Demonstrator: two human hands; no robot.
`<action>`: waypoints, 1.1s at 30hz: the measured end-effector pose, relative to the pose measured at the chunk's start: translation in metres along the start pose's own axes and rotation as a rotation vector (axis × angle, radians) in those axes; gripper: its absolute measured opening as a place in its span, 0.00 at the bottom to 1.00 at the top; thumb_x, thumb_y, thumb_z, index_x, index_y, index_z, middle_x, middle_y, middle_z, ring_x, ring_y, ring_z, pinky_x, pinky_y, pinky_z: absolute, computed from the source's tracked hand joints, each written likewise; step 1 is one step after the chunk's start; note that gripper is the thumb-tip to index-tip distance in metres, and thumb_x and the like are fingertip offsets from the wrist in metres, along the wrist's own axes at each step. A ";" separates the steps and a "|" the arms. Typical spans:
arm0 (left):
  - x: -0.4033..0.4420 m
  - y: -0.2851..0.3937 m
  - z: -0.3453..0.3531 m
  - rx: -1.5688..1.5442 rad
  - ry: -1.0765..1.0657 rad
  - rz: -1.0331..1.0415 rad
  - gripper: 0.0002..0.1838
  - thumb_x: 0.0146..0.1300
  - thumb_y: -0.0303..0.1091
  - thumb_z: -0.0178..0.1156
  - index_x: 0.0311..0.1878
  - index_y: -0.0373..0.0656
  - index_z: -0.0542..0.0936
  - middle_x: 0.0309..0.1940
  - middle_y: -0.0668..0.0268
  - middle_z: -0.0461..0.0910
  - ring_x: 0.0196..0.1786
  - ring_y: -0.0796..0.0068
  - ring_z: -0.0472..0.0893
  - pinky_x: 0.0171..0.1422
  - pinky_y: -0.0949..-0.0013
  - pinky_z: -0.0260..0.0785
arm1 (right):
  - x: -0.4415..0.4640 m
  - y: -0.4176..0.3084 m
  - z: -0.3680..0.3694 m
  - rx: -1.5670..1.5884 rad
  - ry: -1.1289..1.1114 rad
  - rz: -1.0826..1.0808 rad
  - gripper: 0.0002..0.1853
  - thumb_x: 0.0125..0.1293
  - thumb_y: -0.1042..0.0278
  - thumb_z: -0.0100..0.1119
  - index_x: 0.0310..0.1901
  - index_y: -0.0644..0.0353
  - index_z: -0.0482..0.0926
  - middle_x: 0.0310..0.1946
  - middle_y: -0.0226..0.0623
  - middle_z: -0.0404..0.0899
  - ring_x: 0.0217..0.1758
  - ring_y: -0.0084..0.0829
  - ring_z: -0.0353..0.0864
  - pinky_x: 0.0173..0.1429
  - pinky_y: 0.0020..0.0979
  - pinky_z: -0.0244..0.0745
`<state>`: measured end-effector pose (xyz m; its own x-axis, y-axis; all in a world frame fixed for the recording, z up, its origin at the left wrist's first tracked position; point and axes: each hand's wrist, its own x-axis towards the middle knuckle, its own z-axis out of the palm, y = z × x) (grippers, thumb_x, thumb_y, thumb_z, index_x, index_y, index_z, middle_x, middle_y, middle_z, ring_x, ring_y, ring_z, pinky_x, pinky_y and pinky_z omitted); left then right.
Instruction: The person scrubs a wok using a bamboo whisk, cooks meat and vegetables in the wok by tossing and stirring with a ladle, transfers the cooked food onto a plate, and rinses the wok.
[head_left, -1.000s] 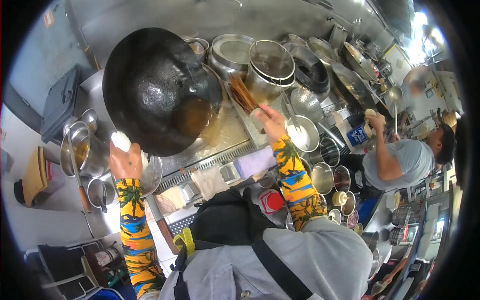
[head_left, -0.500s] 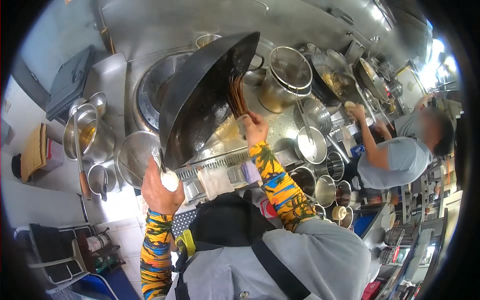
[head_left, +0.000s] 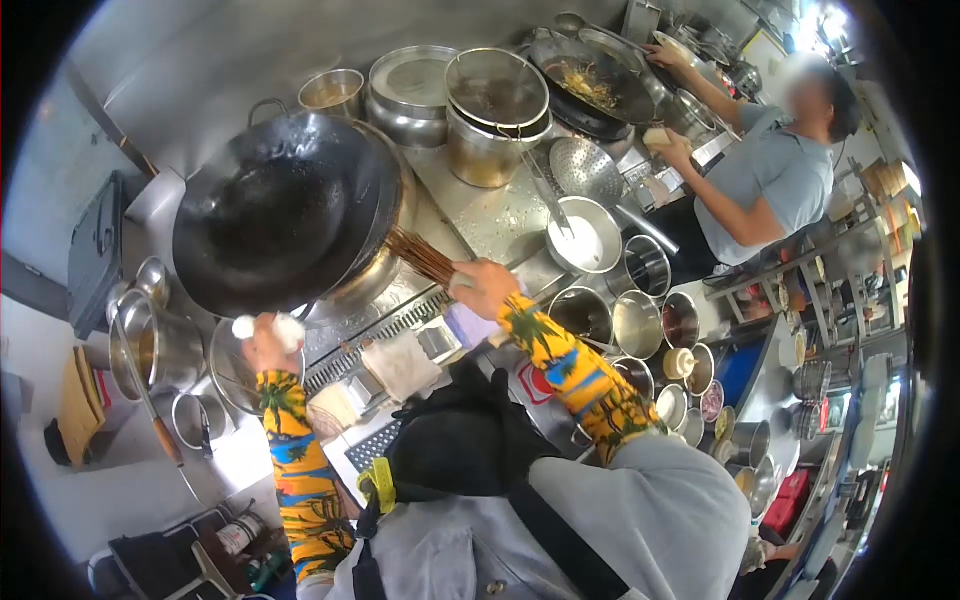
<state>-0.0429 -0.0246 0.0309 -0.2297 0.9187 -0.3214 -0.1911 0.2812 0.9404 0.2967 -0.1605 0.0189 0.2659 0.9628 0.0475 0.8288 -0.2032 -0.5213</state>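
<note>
A large black wok (head_left: 290,215) rests tilted a little at the stove on the left, its dark inside facing up. My left hand (head_left: 270,345) is closed on a white cloth (head_left: 289,333) at the wok's near edge; the cloth hides the rim there. My right hand (head_left: 485,288) grips a brown bamboo brush (head_left: 420,254), whose bristles point left toward the wok's right side. Whether the bristle tips touch the wok cannot be told.
Lidded and open steel pots (head_left: 475,150) stand behind. A perforated ladle (head_left: 585,168) and a pot of white contents (head_left: 583,235) lie right. A co-worker (head_left: 770,170) stands at another wok (head_left: 590,88). A strainer (head_left: 235,370) is at left.
The wok has gone from steeply tipped to nearly level, moving left. My left hand moved left with the cloth, and the brush came down and left. The co-worker has one arm stretched out.
</note>
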 end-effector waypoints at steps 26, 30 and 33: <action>-0.217 -0.028 -0.195 -0.408 0.046 0.209 0.34 0.62 0.48 0.56 0.65 0.37 0.61 0.42 0.48 0.77 0.36 0.58 0.82 0.36 0.60 0.78 | 0.023 -0.496 0.250 1.252 -1.209 0.326 0.35 0.58 0.49 0.69 0.60 0.62 0.67 0.38 0.38 0.78 0.36 0.29 0.78 0.37 0.32 0.78; -0.231 -0.035 -0.209 -0.277 0.204 0.193 0.30 0.63 0.49 0.55 0.61 0.37 0.65 0.42 0.51 0.78 0.35 0.60 0.82 0.37 0.62 0.77 | 0.033 -0.535 0.284 1.234 -1.005 0.139 0.25 0.57 0.59 0.68 0.51 0.61 0.68 0.22 0.38 0.76 0.14 0.29 0.71 0.15 0.31 0.67; -0.225 -0.047 -0.202 -0.340 0.294 0.213 0.26 0.64 0.47 0.55 0.58 0.37 0.68 0.40 0.54 0.78 0.35 0.63 0.81 0.39 0.64 0.75 | 0.076 -0.516 0.210 1.328 -0.742 0.096 0.07 0.54 0.76 0.58 0.35 0.67 0.74 0.16 0.37 0.73 0.15 0.30 0.74 0.17 0.31 0.70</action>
<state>-0.1750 -0.3005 0.0363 -0.5479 0.8147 -0.1899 -0.4001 -0.0558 0.9148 -0.2141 0.0549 0.1128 -0.3430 0.9070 -0.2444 -0.3129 -0.3556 -0.8807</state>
